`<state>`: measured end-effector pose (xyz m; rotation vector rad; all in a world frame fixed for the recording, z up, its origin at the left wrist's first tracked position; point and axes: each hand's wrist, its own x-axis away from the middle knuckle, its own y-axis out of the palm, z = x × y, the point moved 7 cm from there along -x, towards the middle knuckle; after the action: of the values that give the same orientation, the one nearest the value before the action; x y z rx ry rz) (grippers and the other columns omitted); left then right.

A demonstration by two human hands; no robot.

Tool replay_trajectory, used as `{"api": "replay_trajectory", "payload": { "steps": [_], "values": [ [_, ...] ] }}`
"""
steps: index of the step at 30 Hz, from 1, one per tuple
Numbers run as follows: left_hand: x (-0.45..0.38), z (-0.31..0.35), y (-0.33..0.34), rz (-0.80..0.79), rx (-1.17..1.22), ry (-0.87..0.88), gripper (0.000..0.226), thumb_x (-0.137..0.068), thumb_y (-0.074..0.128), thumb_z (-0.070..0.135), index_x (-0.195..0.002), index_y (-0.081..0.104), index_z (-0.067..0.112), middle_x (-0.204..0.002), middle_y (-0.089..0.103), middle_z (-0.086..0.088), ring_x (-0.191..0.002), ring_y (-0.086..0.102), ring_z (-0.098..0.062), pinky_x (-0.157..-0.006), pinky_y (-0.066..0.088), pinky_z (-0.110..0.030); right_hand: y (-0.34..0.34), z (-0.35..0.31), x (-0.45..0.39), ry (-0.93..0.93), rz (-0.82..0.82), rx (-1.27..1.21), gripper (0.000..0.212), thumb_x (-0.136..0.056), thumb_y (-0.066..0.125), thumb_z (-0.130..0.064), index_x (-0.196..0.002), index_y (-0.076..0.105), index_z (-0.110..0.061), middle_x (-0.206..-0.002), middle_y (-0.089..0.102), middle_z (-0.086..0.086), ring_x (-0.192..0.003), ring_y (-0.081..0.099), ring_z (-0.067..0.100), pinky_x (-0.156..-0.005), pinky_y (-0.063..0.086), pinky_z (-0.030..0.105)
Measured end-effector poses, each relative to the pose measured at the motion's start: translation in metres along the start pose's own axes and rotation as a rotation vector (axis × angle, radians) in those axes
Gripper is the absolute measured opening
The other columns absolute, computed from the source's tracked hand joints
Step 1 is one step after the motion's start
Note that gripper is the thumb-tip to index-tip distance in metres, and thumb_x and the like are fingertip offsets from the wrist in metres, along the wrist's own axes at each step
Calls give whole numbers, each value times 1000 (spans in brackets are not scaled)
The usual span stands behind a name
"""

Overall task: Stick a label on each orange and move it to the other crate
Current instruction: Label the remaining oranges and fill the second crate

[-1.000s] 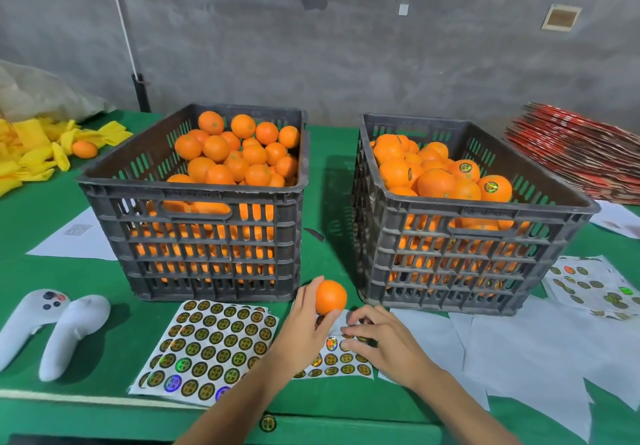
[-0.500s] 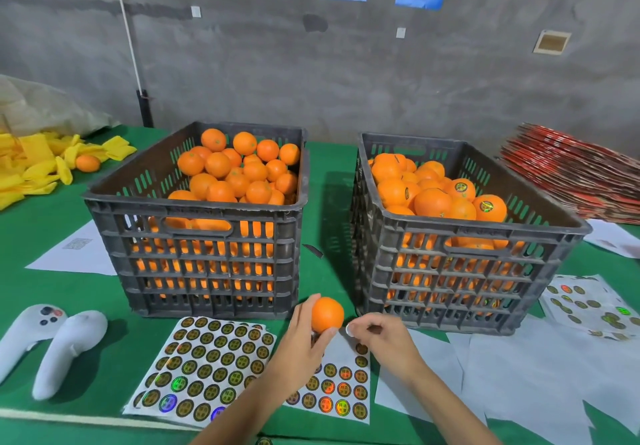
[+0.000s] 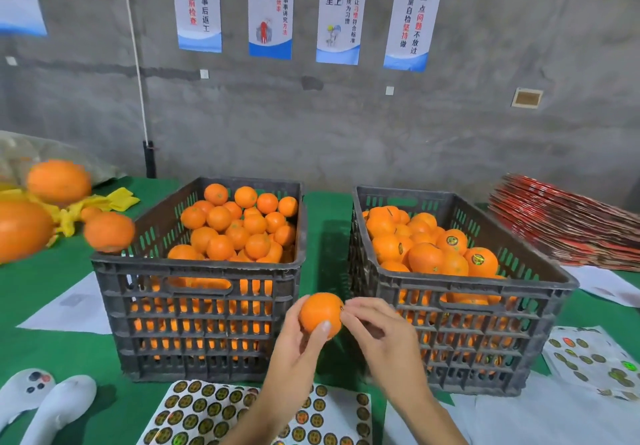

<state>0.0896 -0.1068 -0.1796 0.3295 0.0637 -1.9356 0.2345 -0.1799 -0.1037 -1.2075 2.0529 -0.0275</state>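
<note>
Head camera, looking down over a green-covered table. My left hand grips 1 round orange fruit, thumb across its near face and fingers curled behind, lifted in front of the gap between 2 dark grey slotted plastic crates. My right hand touches the fruit's right side with thumb and forefinger pinched together; a small dark edge shows at that contact, which I take to be the label, though it is too small to be sure.

1 second ago that right hand was down on the white sheet of round holographic stickers, which lies just in front of the left crate, and the fruit sat lower. Now both hands have risen and met at the fruit. I judge that a sticker was peeled off and is being pressed on, so this orange is nearly ready to move.

To the right of the left crate stands the right crate, where several oranges on top already carry round labels; that is where this 1 should go. The left crate's fruit looks unlabelled. Further left of it lie 2 white handheld controllers and some blurred loose oranges.
</note>
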Motion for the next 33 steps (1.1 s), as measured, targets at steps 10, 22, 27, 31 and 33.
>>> {"api": "replay_trajectory", "payload": {
  "steps": [10,22,27,31,33],
  "values": [
    [-57,95,61,-76,16,48,55,-86,71,54,-129,48,29,-121,73,3,-114,68,-7,-108,50,-38,-28,-50,-41,-231,97,645,87,-81,85,-31,-151,42,-2,-153,49,13,-123,64,28,-91,57,39],
    [-158,123,9,-26,-816,173,29,-105,55,16,-132,62,16,-135,61,-1,-124,59,-18,-107,46,-32,-101,15,-148,55,134,664,55,-104,51,-13,-156,33,-13,-170,11,-1,-99,66,31,-76,56,43],
    [-215,74,-58,-233,-1209,-312,56,-100,40,-1,-153,39,15,-146,54,-19,-83,61,-22,-50,43,-19,-98,34,-155,54,120,749,46,-104,52,-28,-148,47,-17,-165,28,-2,-108,66,27,-73,56,40],
    [-235,39,-72,-483,-1438,-564,80,-96,62,9,-162,23,31,-164,33,-13,-126,55,-36,-90,55,-39,-95,39,-155,26,113,743,44,-102,54,-36,-145,53,-23,-160,36,-7,-117,63,18,-79,54,34],
    [-238,27,-75,-522,-1490,-656,90,-94,72,18,-163,17,37,-171,14,-8,-140,45,-40,-105,52,-48,-95,42,-155,30,100,717,44,-102,54,-37,-144,54,-22,-157,40,-8,-119,62,15,-82,55,34]
  ]
}}
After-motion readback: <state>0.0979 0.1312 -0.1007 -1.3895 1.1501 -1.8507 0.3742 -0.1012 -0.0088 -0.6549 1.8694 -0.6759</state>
